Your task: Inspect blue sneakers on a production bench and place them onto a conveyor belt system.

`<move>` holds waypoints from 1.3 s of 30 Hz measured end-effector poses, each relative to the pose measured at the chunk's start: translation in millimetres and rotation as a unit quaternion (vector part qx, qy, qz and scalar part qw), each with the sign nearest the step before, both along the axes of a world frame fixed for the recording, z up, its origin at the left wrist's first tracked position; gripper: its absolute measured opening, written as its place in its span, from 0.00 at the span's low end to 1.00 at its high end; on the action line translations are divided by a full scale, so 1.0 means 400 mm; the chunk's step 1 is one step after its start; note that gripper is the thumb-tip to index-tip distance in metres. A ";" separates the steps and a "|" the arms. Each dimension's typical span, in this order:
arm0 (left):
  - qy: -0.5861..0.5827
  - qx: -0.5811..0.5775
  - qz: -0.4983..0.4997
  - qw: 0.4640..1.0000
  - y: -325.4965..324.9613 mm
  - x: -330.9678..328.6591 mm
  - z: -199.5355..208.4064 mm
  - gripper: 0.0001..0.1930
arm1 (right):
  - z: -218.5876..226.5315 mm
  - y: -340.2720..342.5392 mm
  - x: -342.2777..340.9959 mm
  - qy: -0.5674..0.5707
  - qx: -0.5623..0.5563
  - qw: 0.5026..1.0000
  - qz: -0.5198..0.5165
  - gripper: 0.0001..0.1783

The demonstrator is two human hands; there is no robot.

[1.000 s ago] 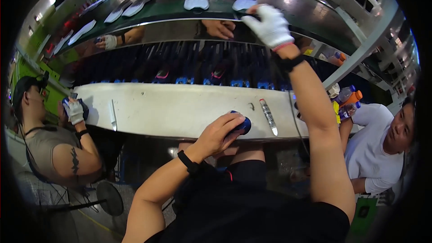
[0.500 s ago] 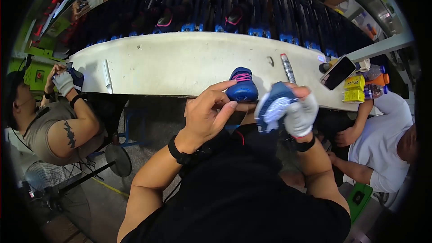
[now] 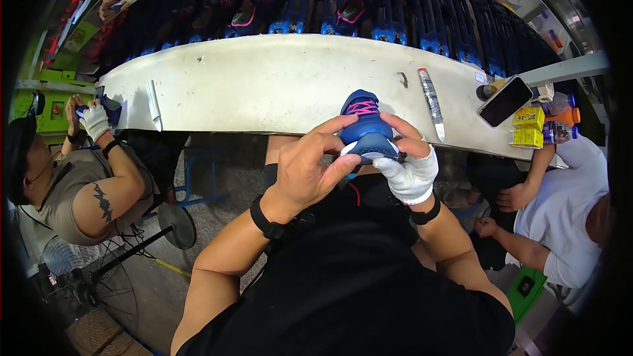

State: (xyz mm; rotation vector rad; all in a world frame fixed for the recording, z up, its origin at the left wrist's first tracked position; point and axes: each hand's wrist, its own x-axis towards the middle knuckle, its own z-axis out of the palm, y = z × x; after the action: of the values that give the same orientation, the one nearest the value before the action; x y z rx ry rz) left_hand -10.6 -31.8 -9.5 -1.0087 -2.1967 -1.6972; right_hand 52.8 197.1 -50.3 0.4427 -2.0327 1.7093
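Two hands are pinching a navy sole [image 3: 371, 143] against the toe of a blue shoe upper [image 3: 364, 126], fingers of the left hand [image 3: 303, 166] closing from 8 o'clock, those of the gloved right hand [image 3: 411, 173] from 4. The upper is sitting at the near edge of the bench [image 3: 257, 82], toe pointing near 6, long axis running roughly 12 to 6. The person seems to be fitting sole to toe; the next move is probably calling for aligned edges.
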 end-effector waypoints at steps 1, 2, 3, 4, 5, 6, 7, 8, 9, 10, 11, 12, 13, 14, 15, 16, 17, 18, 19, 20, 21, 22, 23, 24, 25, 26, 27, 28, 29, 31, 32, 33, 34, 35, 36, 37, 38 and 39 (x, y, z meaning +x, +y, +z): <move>-0.009 -0.004 -0.005 1.000 0.000 0.000 0.001 0.15 | 0.000 0.003 0.003 -0.007 0.002 1.000 -0.003 0.23; -0.018 -0.007 -0.010 1.000 0.002 0.001 0.000 0.15 | 0.000 0.006 0.004 -0.013 0.003 1.000 -0.006 0.23; -0.020 -0.007 -0.010 1.000 0.003 -0.001 -0.005 0.15 | -0.002 0.005 0.001 -0.015 0.004 1.000 -0.006 0.23; -0.011 0.013 -0.010 1.000 0.006 -0.005 -0.015 0.15 | -0.006 0.003 -0.007 0.004 -0.003 1.000 -0.009 0.23; -0.002 0.033 -0.009 0.999 0.007 -0.007 -0.023 0.16 | -0.010 0.000 -0.013 0.024 -0.010 1.000 -0.012 0.23; -0.003 0.034 -0.010 0.999 0.008 -0.006 -0.029 0.16 | -0.015 0.001 -0.016 0.023 -0.010 1.000 -0.013 0.23; -0.010 0.038 -0.006 0.999 0.007 -0.004 -0.034 0.16 | -0.020 0.002 -0.019 0.018 -0.002 1.000 -0.013 0.23; -0.016 0.041 -0.002 0.999 0.005 -0.004 -0.039 0.16 | -0.024 0.001 -0.022 0.015 0.005 1.000 -0.012 0.23; -0.018 0.040 -0.004 0.999 0.003 -0.003 -0.048 0.16 | -0.021 -0.007 -0.029 0.002 -0.014 1.000 -0.023 0.22; -0.024 0.049 0.002 0.998 0.000 -0.003 -0.057 0.15 | -0.021 -0.010 -0.034 0.001 -0.016 1.000 -0.025 0.22; -0.030 0.058 0.008 0.998 -0.006 -0.003 -0.061 0.15 | -0.020 -0.013 -0.039 -0.005 -0.016 1.000 -0.015 0.22; -0.028 0.054 0.003 0.998 -0.011 -0.009 -0.049 0.15 | -0.018 -0.019 -0.044 -0.009 -0.018 1.000 -0.009 0.22; -0.078 0.045 -0.001 0.996 -0.020 -0.012 -0.032 0.15 | -0.011 -0.031 -0.044 -0.034 -0.038 0.999 -0.019 0.22; -0.127 0.034 -0.004 0.991 -0.031 -0.017 -0.009 0.16 | -0.009 -0.037 -0.050 -0.031 -0.044 0.998 -0.024 0.22; -0.148 -0.006 -0.020 0.989 -0.045 -0.023 0.027 0.15 | -0.012 -0.038 -0.055 -0.022 -0.018 0.999 -0.034 0.23; -0.150 -0.083 -0.017 0.985 -0.071 -0.036 0.072 0.19 | -0.010 -0.045 -0.057 -0.013 0.006 0.999 -0.045 0.23; -0.098 -0.167 -0.020 0.981 -0.076 -0.053 0.129 0.23 | 0.010 -0.064 -0.055 -0.036 0.011 0.998 -0.055 0.25; -0.044 -0.249 -0.026 0.967 -0.072 -0.072 0.186 0.29 | 0.017 -0.065 -0.074 0.035 0.076 0.995 -0.051 0.24; 0.000 -0.333 -0.019 0.943 -0.051 -0.073 0.238 0.43 | 0.028 -0.076 -0.072 0.024 0.096 0.994 -0.048 0.23; 0.000 -0.342 -0.026 0.939 -0.041 -0.079 0.226 0.43 | 0.035 -0.086 -0.067 0.011 0.115 0.992 -0.045 0.23; 0.013 -0.365 -0.043 0.930 -0.035 -0.090 0.202 0.46 | 0.033 -0.091 -0.063 0.010 0.104 0.993 -0.050 0.23; 0.024 -0.388 -0.059 0.919 -0.036 -0.097 0.180 0.49 | 0.025 -0.089 -0.055 -0.005 0.130 0.990 -0.058 0.22; 0.029 -0.385 -0.053 0.921 -0.045 -0.103 0.170 0.51 | 0.017 -0.085 -0.047 -0.022 0.155 0.985 -0.065 0.21; 0.028 -0.393 -0.059 0.917 -0.061 -0.106 0.160 0.51 | 0.014 -0.077 -0.040 -0.026 0.147 0.986 -0.069 0.21; 0.013 -0.380 -0.051 0.924 -0.080 -0.109 0.150 0.51 | 0.011 -0.068 -0.032 -0.068 0.196 0.975 -0.076 0.21; -0.002 -0.366 -0.042 0.930 -0.096 -0.110 0.142 0.50 | 0.003 -0.059 -0.026 -0.111 0.244 0.960 -0.080 0.20; -0.012 -0.354 -0.034 0.935 -0.100 -0.111 0.136 0.46 | -0.015 -0.052 -0.023 -0.114 0.247 0.958 -0.092 0.20; -0.014 -0.357 -0.042 0.933 -0.102 -0.109 0.129 0.46 | -0.027 -0.049 -0.021 -0.120 0.244 0.957 -0.097 0.20; -0.020 -0.363 -0.023 0.931 -0.105 -0.105 0.120 0.46 | -0.035 -0.047 -0.019 -0.107 0.258 0.955 -0.103 0.20; -0.028 -0.368 -0.007 0.929 -0.114 -0.091 0.107 0.45 | -0.045 -0.045 -0.024 -0.102 0.258 0.955 -0.105 0.20; -0.008 -0.364 -0.002 0.931 -0.120 -0.081 0.102 0.43 | -0.050 -0.050 -0.021 -0.105 0.258 0.955 -0.107 0.20; 0.012 -0.358 0.004 0.934 -0.123 -0.074 0.094 0.41 | -0.056 -0.054 -0.020 -0.116 0.249 0.956 -0.107 0.19; 0.011 -0.356 0.003 0.934 -0.121 -0.071 0.087 0.41 | -0.058 -0.057 -0.020 -0.126 0.241 0.956 -0.108 0.19; 0.021 -0.338 0.016 0.941 -0.118 -0.069 0.081 0.40 | -0.056 -0.058 -0.028 -0.133 0.239 0.955 -0.113 0.18; 0.030 -0.320 0.031 0.947 -0.113 -0.062 0.079 0.39 | -0.056 -0.061 -0.030 -0.134 0.242 0.954 -0.112 0.18; 0.031 -0.332 0.040 0.942 -0.108 -0.053 0.084 0.39 | -0.059 -0.064 -0.030 -0.151 0.229 0.954 -0.118 0.18; 0.029 -0.327 0.039 0.944 -0.100 -0.047 0.092 0.39 | -0.061 -0.060 -0.026 -0.168 0.217 0.954 -0.124 0.17; 0.041 -0.336 0.028 0.941 -0.094 -0.042 0.101 0.38 | -0.056 -0.057 -0.017 -0.190 0.243 0.944 -0.115 0.20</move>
State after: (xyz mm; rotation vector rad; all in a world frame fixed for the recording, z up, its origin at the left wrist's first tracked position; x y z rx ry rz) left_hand -27.3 -69.6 31.0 -1.0975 -2.7740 -0.8454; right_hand 45.8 174.1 -72.8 0.0106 -2.6743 1.2121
